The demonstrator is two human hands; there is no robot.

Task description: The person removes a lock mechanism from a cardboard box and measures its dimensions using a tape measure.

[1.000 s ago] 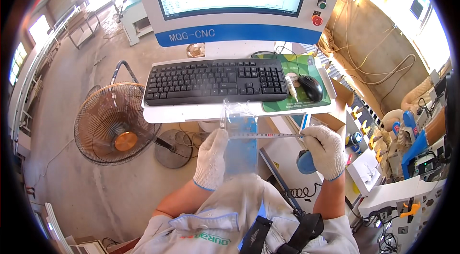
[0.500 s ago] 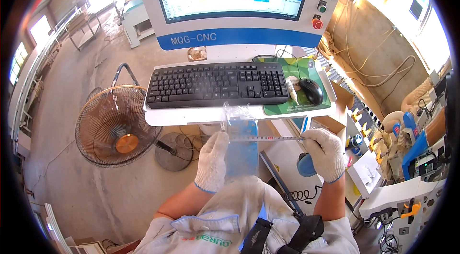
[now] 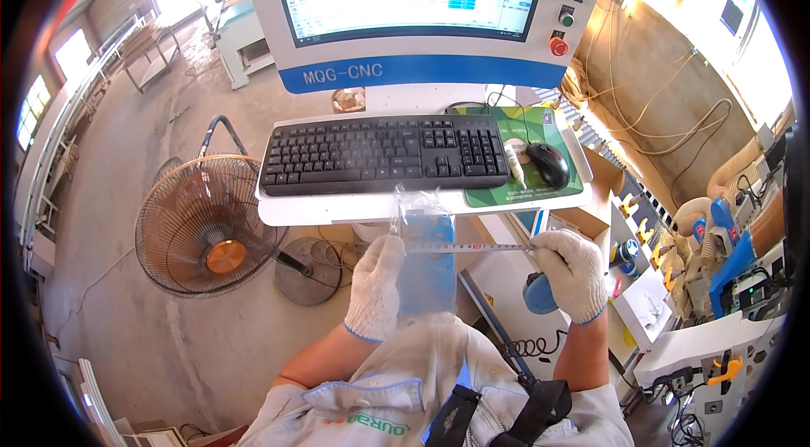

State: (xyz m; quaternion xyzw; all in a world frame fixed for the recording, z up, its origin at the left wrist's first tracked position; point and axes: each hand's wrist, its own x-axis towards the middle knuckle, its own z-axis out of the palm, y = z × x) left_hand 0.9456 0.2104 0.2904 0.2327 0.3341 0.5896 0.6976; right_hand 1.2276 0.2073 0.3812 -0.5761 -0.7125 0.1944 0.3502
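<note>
Control console [image 3: 422, 72]: standing straight ahead, its big monitor glowing with a program screen, knobs and a red stop button running down the right bezel.
Pedestal fan [image 3: 207, 223]: sitting on the concrete floor to the left, tipped back with its round wire cage facing up.
Worktop [image 3: 337, 207]: jutting out as a white tray below the screen, carrying the input gear.
Keyboard [image 3: 384, 152]: lying black and full-width across the tray.
Mouse pad [image 3: 540, 185]: lying green on the tray's right end, with a black mouse [image 3: 548, 164] and a small white tube [image 3: 515, 162] resting on it.
Clear plastic bag [image 3: 424, 257]: hanging upright between both hands, just below the worktop's front edge, showing a blue tint and a loose crinkled top.
Tape measure [image 3: 538, 292]: blue case sitting low by the right hand, its blade running level across the bag to the left hand.
Left hand [image 3: 375, 287]: wearing a white knit glove, fingers closing on the bag's left edge and the blade's end.
Right hand [image 3: 575, 271]: gloved likewise, clamping the blade at the bag's right side.
Step in hand: judging by the stretched blade, measuring the bag's width.
Next move: likely calling for a steady, level blade while reading the mark at the bag's edge.
</note>
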